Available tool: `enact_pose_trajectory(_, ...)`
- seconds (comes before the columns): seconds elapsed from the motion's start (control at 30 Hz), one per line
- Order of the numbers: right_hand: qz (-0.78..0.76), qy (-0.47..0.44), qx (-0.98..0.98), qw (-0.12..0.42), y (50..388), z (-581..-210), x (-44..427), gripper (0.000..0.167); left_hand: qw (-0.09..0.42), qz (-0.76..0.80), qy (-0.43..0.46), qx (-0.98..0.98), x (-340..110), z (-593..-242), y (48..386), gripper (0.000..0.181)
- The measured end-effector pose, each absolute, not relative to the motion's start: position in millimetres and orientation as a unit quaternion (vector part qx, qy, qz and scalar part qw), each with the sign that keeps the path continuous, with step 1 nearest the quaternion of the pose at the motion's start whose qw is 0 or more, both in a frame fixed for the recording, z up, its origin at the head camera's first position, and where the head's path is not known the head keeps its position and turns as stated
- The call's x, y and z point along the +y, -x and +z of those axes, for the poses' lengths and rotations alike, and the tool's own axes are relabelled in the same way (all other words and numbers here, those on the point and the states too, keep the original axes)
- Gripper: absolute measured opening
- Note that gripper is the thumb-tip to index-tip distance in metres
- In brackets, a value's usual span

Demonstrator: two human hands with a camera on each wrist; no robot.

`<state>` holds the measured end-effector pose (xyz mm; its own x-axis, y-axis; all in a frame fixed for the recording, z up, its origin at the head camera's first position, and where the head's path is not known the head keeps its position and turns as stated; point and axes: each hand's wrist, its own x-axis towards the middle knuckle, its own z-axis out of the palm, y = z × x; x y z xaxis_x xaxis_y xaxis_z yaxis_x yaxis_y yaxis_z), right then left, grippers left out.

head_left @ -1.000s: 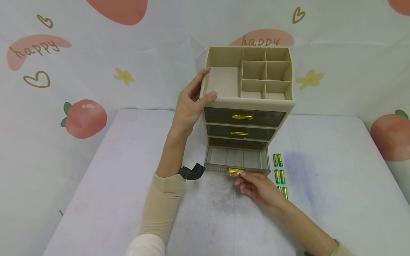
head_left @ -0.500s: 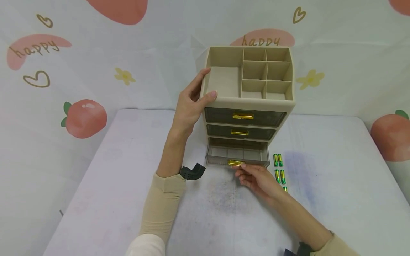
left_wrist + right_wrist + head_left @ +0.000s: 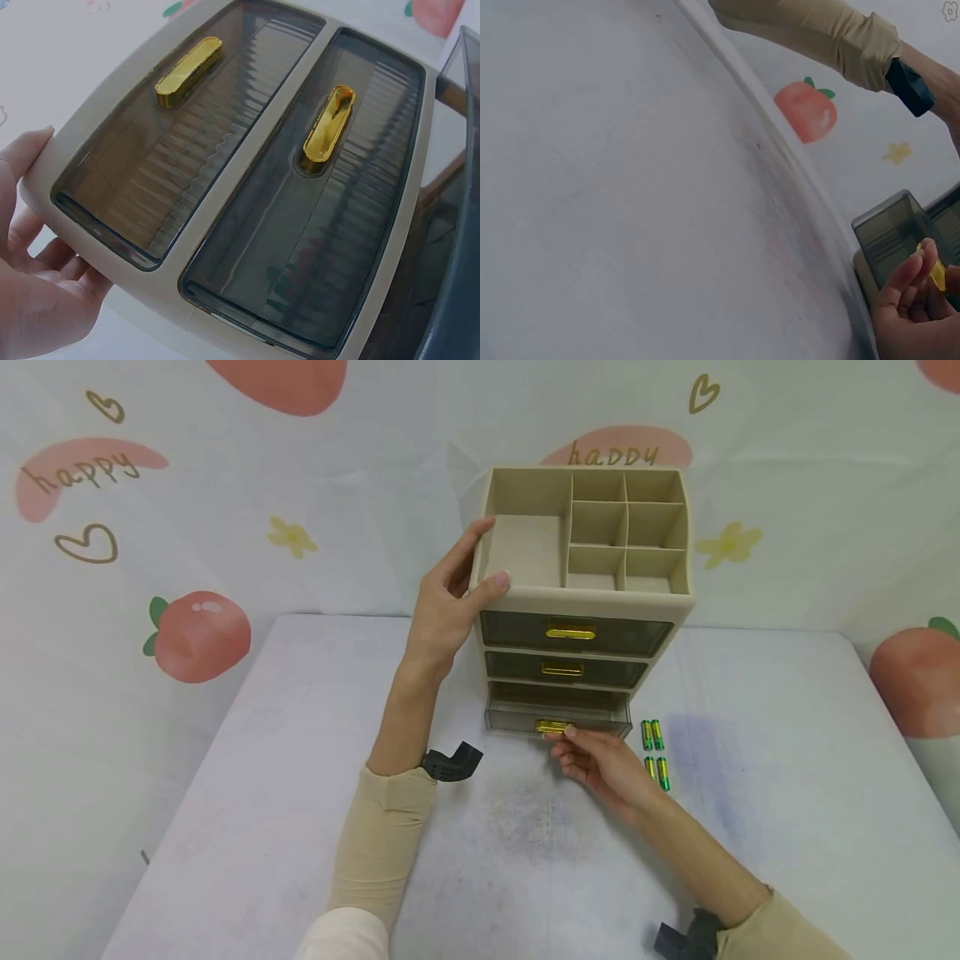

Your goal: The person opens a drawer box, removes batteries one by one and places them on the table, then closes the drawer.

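Observation:
A beige desktop organizer [image 3: 592,602] stands at the back of the table, with open compartments on top and smoked drawers with gold handles below. Its bottom drawer [image 3: 510,722] is partly pulled out; the two above are closed. My left hand [image 3: 442,606] grips the organizer's upper left side, thumb over the front rim and fingers along the side, also visible in the left wrist view. With thumb and fingers my right hand [image 3: 603,768] pinches the gold handle [image 3: 551,727] of the bottom drawer. The right wrist view shows this handle [image 3: 937,275] between the fingertips.
Several green and gold batteries [image 3: 652,735] lie on the table just right of the organizer, some hidden behind the right hand and forearm. A printed cloth [image 3: 360,485] hangs behind the table [image 3: 315,718].
The bottom drawer has slid inward, away from me, with my right hand on its handle moving along with it. My left hand has stayed on the organizer's side.

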<state>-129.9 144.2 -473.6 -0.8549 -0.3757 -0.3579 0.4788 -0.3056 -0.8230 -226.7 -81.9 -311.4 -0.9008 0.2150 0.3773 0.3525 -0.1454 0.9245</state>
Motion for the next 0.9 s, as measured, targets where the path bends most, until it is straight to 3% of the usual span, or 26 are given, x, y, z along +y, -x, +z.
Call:
enact_pose_trajectory(0.53, -0.810, -0.057, 0.533, 0.237, 147.9, -474.6, 141.7, 0.037, 0.051, -0.724, 0.218, -0.652, -82.3, -311.5, 226.8, 0.062)
enact_pose_trajectory(0.9, -0.812, -0.055, 0.536, 0.223, 157.2, -474.4, 140.7, 0.048, 0.049, -0.726, 0.217, -0.651, -81.7, -311.8, 226.8, 0.063)
